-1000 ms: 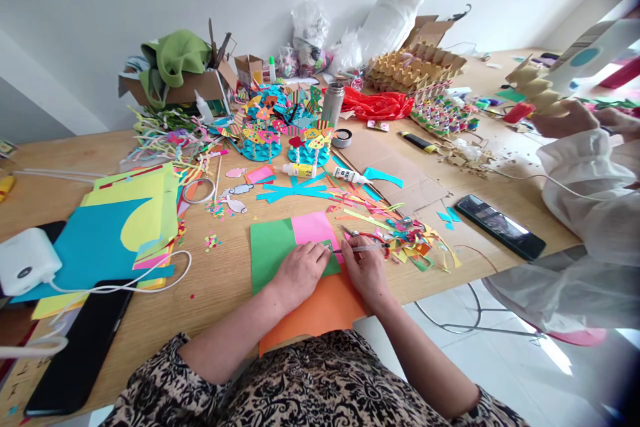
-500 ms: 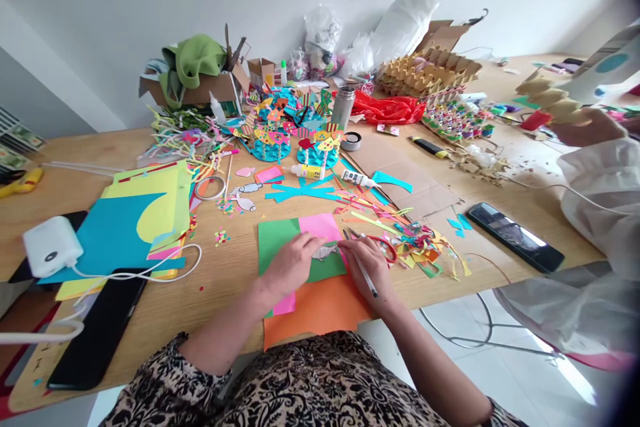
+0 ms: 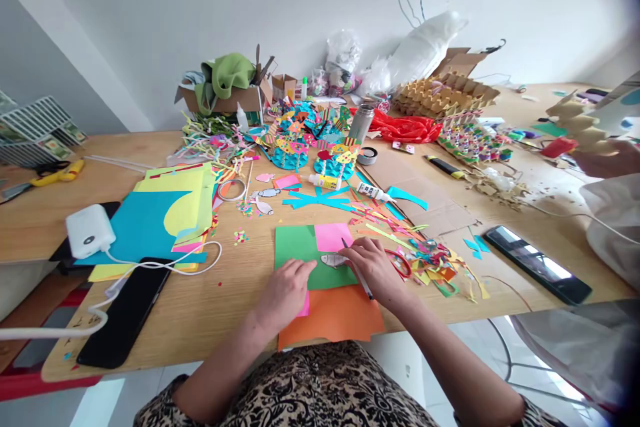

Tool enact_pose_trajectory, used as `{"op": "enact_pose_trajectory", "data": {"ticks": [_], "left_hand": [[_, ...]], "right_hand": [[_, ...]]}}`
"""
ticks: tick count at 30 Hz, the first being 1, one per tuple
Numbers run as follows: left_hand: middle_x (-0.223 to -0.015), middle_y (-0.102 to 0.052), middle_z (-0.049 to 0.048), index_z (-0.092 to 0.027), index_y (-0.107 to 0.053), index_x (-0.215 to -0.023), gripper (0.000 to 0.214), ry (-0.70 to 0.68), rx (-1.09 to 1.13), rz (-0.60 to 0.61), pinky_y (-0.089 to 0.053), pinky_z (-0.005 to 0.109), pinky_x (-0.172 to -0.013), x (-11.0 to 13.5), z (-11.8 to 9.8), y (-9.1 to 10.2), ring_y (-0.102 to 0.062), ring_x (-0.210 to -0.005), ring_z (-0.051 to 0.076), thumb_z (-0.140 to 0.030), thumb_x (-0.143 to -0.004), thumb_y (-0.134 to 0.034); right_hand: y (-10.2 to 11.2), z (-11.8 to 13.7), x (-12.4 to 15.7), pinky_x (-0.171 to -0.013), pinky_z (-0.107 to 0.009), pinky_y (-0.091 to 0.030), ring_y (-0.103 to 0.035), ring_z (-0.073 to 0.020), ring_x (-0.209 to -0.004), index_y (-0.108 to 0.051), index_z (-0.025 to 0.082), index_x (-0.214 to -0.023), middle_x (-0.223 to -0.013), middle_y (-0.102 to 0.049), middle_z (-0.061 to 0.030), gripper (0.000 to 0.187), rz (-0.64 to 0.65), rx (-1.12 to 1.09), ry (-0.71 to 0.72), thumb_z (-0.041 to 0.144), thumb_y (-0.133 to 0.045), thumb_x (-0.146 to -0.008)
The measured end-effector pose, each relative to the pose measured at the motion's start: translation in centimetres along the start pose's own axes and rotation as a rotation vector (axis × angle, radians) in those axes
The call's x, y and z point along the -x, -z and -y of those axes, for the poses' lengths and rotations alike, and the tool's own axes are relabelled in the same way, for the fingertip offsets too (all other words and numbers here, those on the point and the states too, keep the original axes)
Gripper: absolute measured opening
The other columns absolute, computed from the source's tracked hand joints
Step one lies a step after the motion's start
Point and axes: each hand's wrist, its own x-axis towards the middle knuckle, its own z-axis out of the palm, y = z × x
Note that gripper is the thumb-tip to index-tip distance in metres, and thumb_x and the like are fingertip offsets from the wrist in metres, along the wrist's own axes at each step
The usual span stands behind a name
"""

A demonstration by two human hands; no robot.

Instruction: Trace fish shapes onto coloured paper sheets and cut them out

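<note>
A small grey fish cutout (image 3: 331, 260) with dark markings lies on green paper (image 3: 291, 242), just below a pink paper piece (image 3: 334, 237). My left hand (image 3: 286, 287) rests on the green sheet left of the fish, fingers laid down and holding nothing. In my right hand (image 3: 375, 267) is a pen (image 3: 365, 282), slanting back under the palm; those fingertips are at the fish's right end, and I cannot tell whether they touch it. Orange paper (image 3: 330, 320) sits nearest to me. Red-handled scissors (image 3: 401, 263) lie partly hidden beside my right hand.
Paper scraps (image 3: 440, 260) and a phone (image 3: 537, 265) are to the right; coloured sheets (image 3: 140, 220), a white device (image 3: 90, 231) and a black phone (image 3: 125, 313) to the left. Glue bottles (image 3: 325, 181) and decorated blue crafts (image 3: 290, 159) stand farther back. Another person's hand (image 3: 607, 159) is at far right.
My left hand has drawn back from the fish cutout, which now shows more fully on the green paper. My right hand still holds the pen. The camera view has shifted.
</note>
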Motion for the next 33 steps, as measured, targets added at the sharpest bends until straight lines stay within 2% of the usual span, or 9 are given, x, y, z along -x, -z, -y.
{"op": "enact_pose_trajectory", "data": {"ticks": [5, 12, 23, 28, 33], "left_hand": [[-0.101, -0.066, 0.0081, -0.012, -0.059, -0.114, 0.036, -0.001, -0.081, 0.019, -0.053, 0.036, -0.088, 0.6, -0.2, -0.6, -0.06, -0.097, 0.021, 0.003, -0.085, -0.045], [-0.096, -0.067, 0.0069, -0.016, -0.062, -0.106, 0.036, 0.017, -0.064, -0.042, -0.055, 0.035, -0.084, 0.7, -0.2, -1.3, -0.061, -0.093, 0.02, 0.003, -0.083, -0.042], [-0.092, -0.067, 0.0062, -0.017, -0.062, -0.1, 0.03, 0.017, -0.04, -0.084, -0.054, 0.035, -0.08, 0.6, 0.1, -1.9, -0.061, -0.087, 0.021, 0.001, -0.083, -0.043], [-0.092, -0.066, 0.0062, -0.016, -0.061, -0.104, 0.03, 0.021, -0.02, -0.073, -0.054, 0.035, -0.08, 0.7, 0.3, -1.9, -0.06, -0.087, 0.021, -0.001, -0.084, -0.045], [-0.092, -0.066, 0.0062, -0.015, -0.061, -0.105, 0.032, 0.02, -0.008, -0.047, -0.054, 0.035, -0.08, 0.7, 0.2, -1.6, -0.06, -0.088, 0.021, 0.0, -0.083, -0.044]], "right_hand": [[0.1, 0.2, -0.1, -0.079, -0.039, -0.038, -0.056, -0.0261, -0.094, -0.067, 0.022, -0.1, -0.089, -0.07, -0.0076, 0.014, 0.005, 0.039, 0.031, 0.024, -0.055, -0.092], [0.0, 0.5, -1.0, -0.074, -0.038, -0.04, -0.058, -0.0262, -0.089, -0.065, 0.022, -0.103, -0.087, -0.069, -0.0088, 0.016, 0.001, 0.026, 0.048, 0.028, -0.057, -0.091], [-0.8, -0.5, -1.7, -0.075, -0.039, -0.043, -0.056, -0.0279, -0.092, -0.062, 0.021, -0.107, -0.095, -0.067, -0.009, 0.022, 0.095, -0.027, -0.025, 0.023, -0.064, -0.085], [-0.6, -0.9, -1.6, -0.074, -0.039, -0.043, -0.055, -0.0259, -0.087, -0.064, 0.024, -0.096, -0.089, -0.063, -0.007, 0.008, 0.152, -0.047, -0.012, 0.024, -0.059, -0.088], [-0.3, -1.3, -1.5, -0.073, -0.038, -0.043, -0.053, -0.0245, -0.085, -0.063, 0.024, -0.091, -0.088, -0.061, -0.0072, 0.007, 0.149, -0.089, -0.024, 0.025, -0.056, -0.09]]}}
